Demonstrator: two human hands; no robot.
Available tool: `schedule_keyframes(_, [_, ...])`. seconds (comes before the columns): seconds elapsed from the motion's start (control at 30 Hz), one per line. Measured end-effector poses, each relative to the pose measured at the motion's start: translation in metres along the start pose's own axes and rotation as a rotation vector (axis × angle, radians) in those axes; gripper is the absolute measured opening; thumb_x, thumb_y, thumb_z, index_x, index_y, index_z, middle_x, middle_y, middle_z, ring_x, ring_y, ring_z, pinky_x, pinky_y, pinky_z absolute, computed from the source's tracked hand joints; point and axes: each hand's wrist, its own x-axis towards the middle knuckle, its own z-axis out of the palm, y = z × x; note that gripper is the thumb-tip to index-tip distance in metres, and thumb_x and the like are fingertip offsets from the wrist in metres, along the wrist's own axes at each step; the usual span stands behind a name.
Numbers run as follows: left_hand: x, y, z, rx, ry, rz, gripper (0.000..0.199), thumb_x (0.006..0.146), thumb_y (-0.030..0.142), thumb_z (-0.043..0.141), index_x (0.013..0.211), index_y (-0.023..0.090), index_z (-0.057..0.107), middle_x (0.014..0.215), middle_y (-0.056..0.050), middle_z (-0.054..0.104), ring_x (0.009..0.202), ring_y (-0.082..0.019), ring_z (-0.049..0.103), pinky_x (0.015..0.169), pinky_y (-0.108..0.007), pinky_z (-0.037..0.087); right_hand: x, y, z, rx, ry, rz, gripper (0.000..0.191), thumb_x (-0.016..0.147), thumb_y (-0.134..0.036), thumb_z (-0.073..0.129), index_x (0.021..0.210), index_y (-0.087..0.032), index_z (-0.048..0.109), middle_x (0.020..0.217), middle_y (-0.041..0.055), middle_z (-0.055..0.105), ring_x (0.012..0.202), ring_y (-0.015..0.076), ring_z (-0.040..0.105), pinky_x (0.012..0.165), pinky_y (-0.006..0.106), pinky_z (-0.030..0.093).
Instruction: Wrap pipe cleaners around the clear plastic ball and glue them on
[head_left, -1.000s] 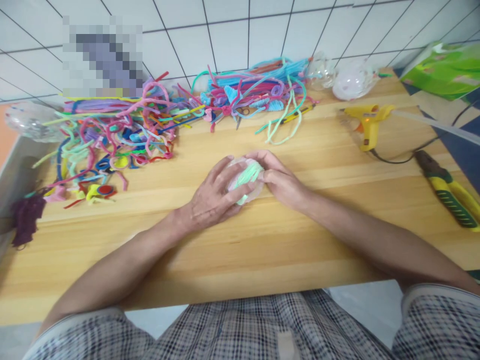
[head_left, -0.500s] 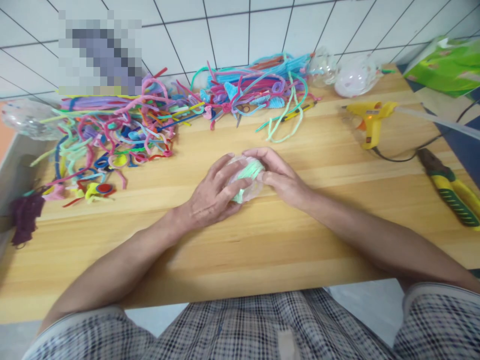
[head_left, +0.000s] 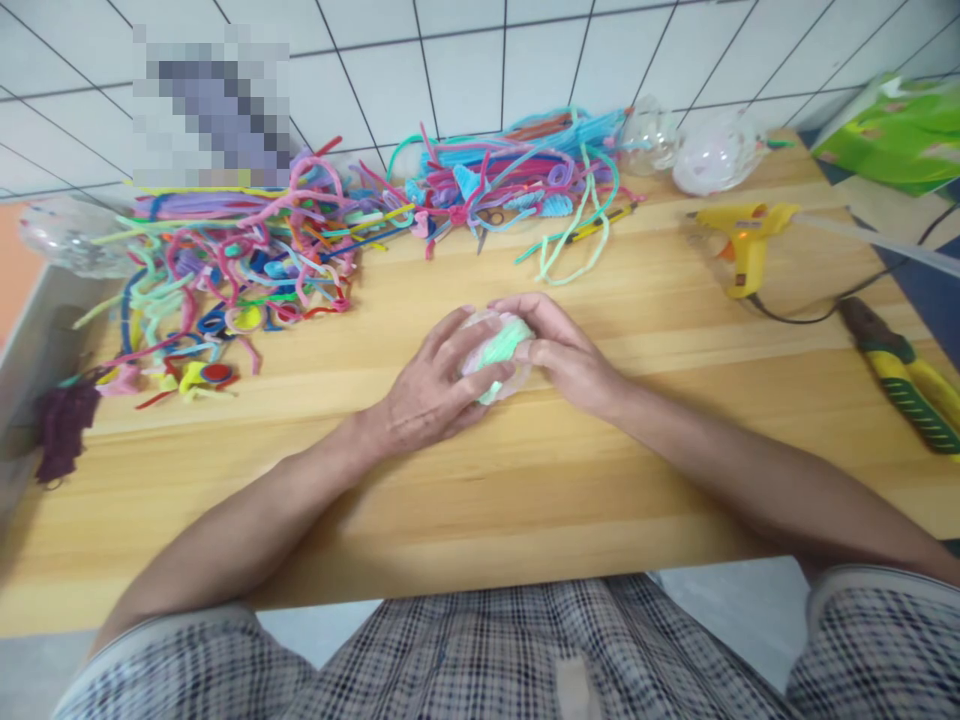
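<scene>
Between both hands, above the middle of the wooden table [head_left: 480, 510], is a clear round plastic ball with mint-green pipe cleaner [head_left: 504, 342] bunched on or in it; I cannot tell which. My left hand [head_left: 439, 385] wraps its fingers over the ball from the left. From the right, my right hand [head_left: 562, 350] holds the ball's edge, thumb against the green strands and fingers curled behind the top. The ball's underside and the right fingertips are hidden.
Heaps of coloured pipe cleaners [head_left: 240, 260] lie at the back left and centre. Clear balls [head_left: 712, 155] stand at the back right. A yellow glue gun [head_left: 750, 235] with a cord and pliers [head_left: 892, 370] lie on the right. Dark purple fabric [head_left: 67, 430] is at the left edge.
The view has shifted slightly, so most things sit a little further right. Both hands keep their grip on the ball, with hardly any movement.
</scene>
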Motion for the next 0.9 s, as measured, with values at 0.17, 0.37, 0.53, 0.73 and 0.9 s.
schedule_keyframes(0.17, [0.001, -0.002, -0.002, -0.015, 0.027, -0.001, 0.053, 0.109, 0.031, 0.074, 0.158, 0.029, 0.053, 0.169, -0.020, 0.056, 0.166, -0.036, 0.052, 0.133, -0.066, 0.056, 0.001, -0.005, 0.002, 0.008, 0.025, 0.034, 0.044, 0.079, -0.035, 0.082, 0.122, -0.033, 0.073, 0.127, 0.0015, 0.077, 0.125, 0.0296, 0.070, 0.114, 0.049, 0.058])
schedule_keyframes(0.37, [0.006, -0.002, -0.005, -0.026, 0.027, 0.018, 0.056, 0.111, 0.033, 0.073, 0.161, 0.027, 0.049, 0.168, -0.021, 0.059, 0.164, -0.034, 0.057, 0.134, -0.064, 0.056, -0.005, -0.014, 0.006, -0.038, 0.009, 0.049, 0.054, 0.075, -0.034, 0.082, 0.127, -0.032, 0.066, 0.131, 0.0018, 0.074, 0.121, 0.0268, 0.071, 0.106, 0.042, 0.060])
schedule_keyframes(0.53, [0.007, 0.000, -0.005, -0.046, 0.030, 0.005, 0.071, 0.112, 0.034, 0.073, 0.172, 0.027, 0.037, 0.167, -0.022, 0.061, 0.163, -0.033, 0.059, 0.135, -0.065, 0.055, -0.008, -0.018, 0.009, -0.124, 0.033, 0.065, 0.058, 0.075, -0.035, 0.080, 0.130, -0.032, 0.064, 0.132, 0.0022, 0.071, 0.122, 0.0276, 0.070, 0.104, 0.042, 0.060])
schedule_keyframes(0.73, [0.008, -0.002, -0.004, -0.043, 0.005, -0.009, 0.073, 0.115, 0.040, 0.067, 0.176, 0.024, 0.030, 0.164, -0.023, 0.064, 0.161, -0.034, 0.061, 0.134, -0.067, 0.055, -0.008, -0.020, 0.014, -0.176, 0.071, 0.049, 0.054, 0.077, -0.037, 0.076, 0.129, -0.033, 0.063, 0.129, 0.0021, 0.070, 0.123, 0.0267, 0.065, 0.106, 0.042, 0.059])
schedule_keyframes(0.9, [0.008, -0.004, -0.002, -0.008, 0.020, 0.021, 0.078, 0.114, 0.046, 0.069, 0.177, 0.022, 0.029, 0.163, -0.023, 0.065, 0.161, -0.033, 0.062, 0.134, -0.065, 0.056, -0.012, -0.022, 0.018, -0.188, 0.075, 0.044, 0.053, 0.079, -0.038, 0.076, 0.130, -0.033, 0.061, 0.133, 0.0042, 0.068, 0.128, 0.0286, 0.064, 0.107, 0.044, 0.060])
